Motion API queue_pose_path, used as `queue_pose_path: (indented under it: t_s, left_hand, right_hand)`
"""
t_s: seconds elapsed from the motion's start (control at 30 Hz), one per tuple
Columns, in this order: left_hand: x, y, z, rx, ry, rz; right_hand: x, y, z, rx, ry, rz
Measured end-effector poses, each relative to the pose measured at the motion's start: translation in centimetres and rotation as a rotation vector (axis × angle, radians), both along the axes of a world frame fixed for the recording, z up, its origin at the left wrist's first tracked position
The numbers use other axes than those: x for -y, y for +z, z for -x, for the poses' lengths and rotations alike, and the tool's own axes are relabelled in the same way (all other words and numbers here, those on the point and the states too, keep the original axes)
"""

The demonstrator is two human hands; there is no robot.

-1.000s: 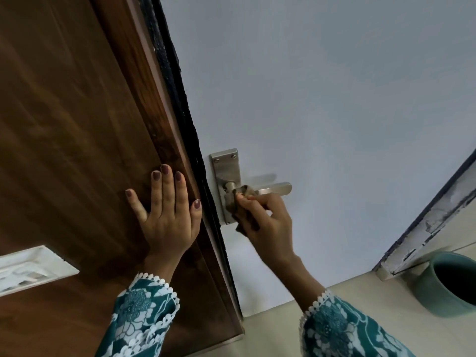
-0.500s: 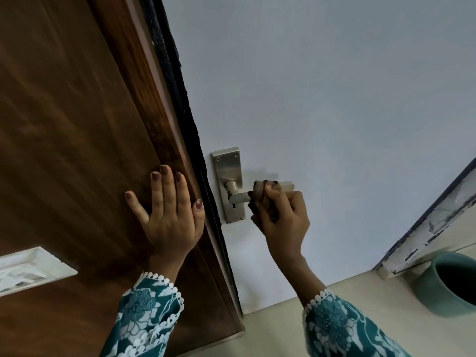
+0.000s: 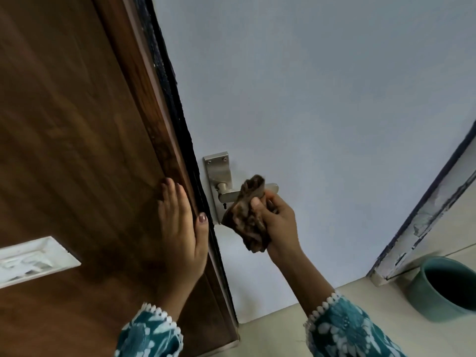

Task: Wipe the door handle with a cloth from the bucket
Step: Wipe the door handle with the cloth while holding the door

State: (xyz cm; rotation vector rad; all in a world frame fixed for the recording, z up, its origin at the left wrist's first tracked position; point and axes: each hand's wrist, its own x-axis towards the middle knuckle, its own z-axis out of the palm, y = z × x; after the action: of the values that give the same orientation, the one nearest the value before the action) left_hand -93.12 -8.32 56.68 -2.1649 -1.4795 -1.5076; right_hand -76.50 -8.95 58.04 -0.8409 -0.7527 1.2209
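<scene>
Wiping is the step in hand, I judge. My left hand (image 3: 180, 228) lies flat and open on the wooden door (image 3: 77, 150), steadying it. Further right, my right hand (image 3: 277, 217) has its fingers (image 3: 256, 203) closed on the brown cloth (image 3: 247, 215), draped over the lever of the door handle (image 3: 224, 194). Next I would draw the cloth along the lever toward its free end. Far right, the bucket (image 3: 443, 289) stands on the floor.

Soft, even, dimmish daylight, no glare. Faint shadow on the wall (image 3: 322, 99) behind the handle (image 3: 229, 195). Slight motion blur on the left hand (image 3: 180, 235) and sleeves. Wide-angle bending of the door (image 3: 64, 137) edge and frame.
</scene>
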Motion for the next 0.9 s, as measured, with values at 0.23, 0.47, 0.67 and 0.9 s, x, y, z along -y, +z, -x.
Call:
queue_pose_path:
  t_s: [0.23, 0.47, 0.67, 0.9]
  left_hand:
    - [4.3, 2.0, -4.2, 0.533, -0.296, 0.452]
    - [2.8, 3.7, -2.7, 0.253, -0.271, 0.460]
    - [2.1, 4.4, -1.9, 0.362, -0.329, 0.500]
    - [1.7, 5.2, 0.0, 0.425, -0.185, 0.092]
  right_hand:
    - [1.4, 0.4, -1.0, -0.329, 0.341, 0.128]
    - [2.1, 1.4, -4.3, -0.232, 0.350, 0.189]
    - [1.7, 4.2, -5.1, 0.431, 0.173, 0.125]
    - [-1.6, 3.8, -2.2, 1.187, -0.529, -0.635]
